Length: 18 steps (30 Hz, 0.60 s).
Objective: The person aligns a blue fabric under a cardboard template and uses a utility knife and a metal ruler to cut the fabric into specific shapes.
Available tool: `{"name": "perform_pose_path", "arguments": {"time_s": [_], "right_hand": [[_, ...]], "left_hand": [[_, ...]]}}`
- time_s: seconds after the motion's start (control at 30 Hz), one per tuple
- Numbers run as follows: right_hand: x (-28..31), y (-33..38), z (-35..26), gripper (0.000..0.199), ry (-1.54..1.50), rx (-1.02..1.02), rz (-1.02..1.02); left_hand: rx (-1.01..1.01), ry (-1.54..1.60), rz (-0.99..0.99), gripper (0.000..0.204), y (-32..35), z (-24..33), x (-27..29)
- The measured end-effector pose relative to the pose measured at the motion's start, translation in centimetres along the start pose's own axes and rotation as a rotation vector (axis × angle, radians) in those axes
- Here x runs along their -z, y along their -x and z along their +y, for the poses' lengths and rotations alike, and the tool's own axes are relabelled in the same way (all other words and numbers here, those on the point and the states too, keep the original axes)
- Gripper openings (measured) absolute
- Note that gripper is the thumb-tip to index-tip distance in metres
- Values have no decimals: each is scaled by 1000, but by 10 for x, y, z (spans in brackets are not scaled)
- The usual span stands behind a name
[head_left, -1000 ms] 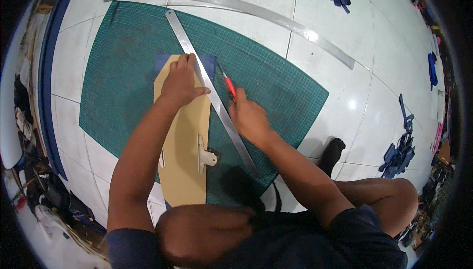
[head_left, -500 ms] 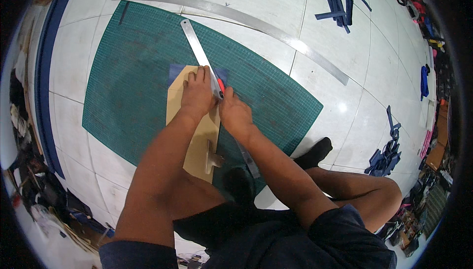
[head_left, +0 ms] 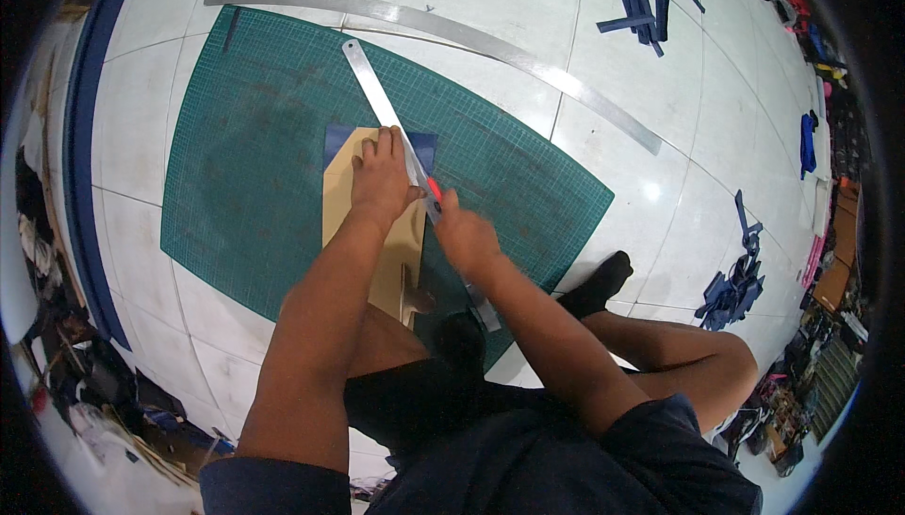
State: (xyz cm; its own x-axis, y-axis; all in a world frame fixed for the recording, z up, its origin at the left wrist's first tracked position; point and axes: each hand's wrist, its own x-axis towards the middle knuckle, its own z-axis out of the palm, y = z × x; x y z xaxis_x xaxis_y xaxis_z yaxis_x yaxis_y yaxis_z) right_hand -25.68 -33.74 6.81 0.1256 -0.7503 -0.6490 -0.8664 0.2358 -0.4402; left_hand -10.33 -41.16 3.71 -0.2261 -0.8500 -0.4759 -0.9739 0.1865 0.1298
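Note:
My left hand (head_left: 382,180) lies with fingers stretched out, pressing on a tan card template (head_left: 353,241) and on the edge of a steel ruler (head_left: 370,81). Under the template, navy fabric (head_left: 423,149) sticks out at its far end. My right hand (head_left: 468,240) is closed round a red cutter knife (head_left: 434,189), held against the ruler's right edge just beside my left thumb. Its blade is too small to make out. A metal clip (head_left: 415,302) grips the template's near end, close to my leg. Everything rests on a green cutting mat (head_left: 245,166).
A long steel strip (head_left: 452,29) lies beyond the mat on white tiles. Navy fabric strips (head_left: 643,20) lie at far right, with another heap (head_left: 731,293) nearer. My dark-socked foot (head_left: 599,287) is by the mat's right corner. A long navy bundle (head_left: 85,138) runs along the left.
My right hand has drawn the cutter knife a short way toward me and right along the ruler. My left hand stays on the template. The view has shifted slightly.

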Motion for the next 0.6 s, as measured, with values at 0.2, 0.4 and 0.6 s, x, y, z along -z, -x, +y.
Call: {"name": "perform_pose_path", "arguments": {"time_s": [0.2,0.4,0.6], "right_hand": [[-37,42,50,22,39,-60,-28],[-9,56,40,23,-46,21,49],[-2,-16,-3,27,-40,35,138]], "left_hand": [[5,32,-55,113,2,6,10],[-17,40,-9,109,8,2,7],[-50,56,4,98,8,0,17]]}}
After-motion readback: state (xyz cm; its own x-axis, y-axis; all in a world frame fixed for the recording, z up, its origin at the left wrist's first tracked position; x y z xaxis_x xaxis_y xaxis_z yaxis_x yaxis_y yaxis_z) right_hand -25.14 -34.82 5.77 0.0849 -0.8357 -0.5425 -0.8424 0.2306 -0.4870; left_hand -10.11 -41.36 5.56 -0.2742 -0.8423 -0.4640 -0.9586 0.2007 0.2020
